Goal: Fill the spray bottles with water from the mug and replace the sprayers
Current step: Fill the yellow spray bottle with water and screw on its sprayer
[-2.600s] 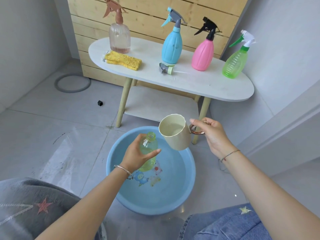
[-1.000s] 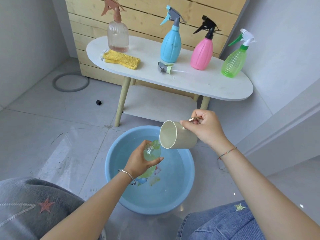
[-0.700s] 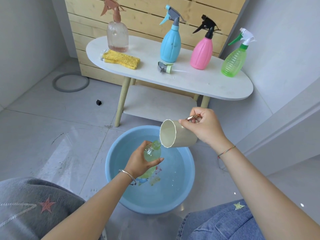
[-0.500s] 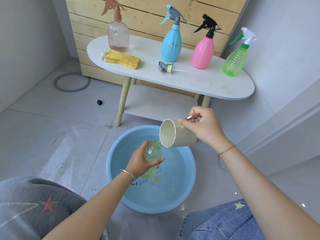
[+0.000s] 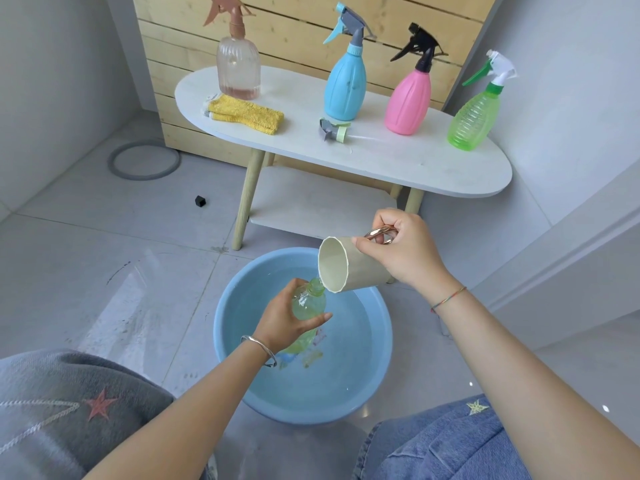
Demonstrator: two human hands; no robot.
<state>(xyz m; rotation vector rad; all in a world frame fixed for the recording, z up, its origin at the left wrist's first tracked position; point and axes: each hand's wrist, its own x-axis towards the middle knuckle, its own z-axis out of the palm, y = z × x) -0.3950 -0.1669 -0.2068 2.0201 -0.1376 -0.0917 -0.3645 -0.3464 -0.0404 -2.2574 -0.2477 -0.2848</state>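
Observation:
My left hand [image 5: 284,320] grips an open pale green bottle [image 5: 308,301], tilted over the blue basin [image 5: 374,368]. My right hand [image 5: 403,252] holds the cream mug [image 5: 349,265] by its copper handle, tipped on its side with the rim at the bottle's neck. A loose grey and green sprayer [image 5: 332,129] lies on the white table [image 5: 398,161]. Standing there with sprayers on are a clear pink-topped bottle [image 5: 238,69], a blue bottle [image 5: 345,86], a pink bottle [image 5: 408,98] and a green bottle [image 5: 474,121].
A folded yellow cloth [image 5: 246,114] lies on the table's left part. A grey ring [image 5: 143,161] and a small black cube [image 5: 200,201] are on the tiled floor. Wooden slats stand behind the table, and my knees are at the bottom.
The mug went from upright beside the bottle to tipped on its side, with its rim against the bottle's neck. My left hand has leaned the bottle towards the mug.

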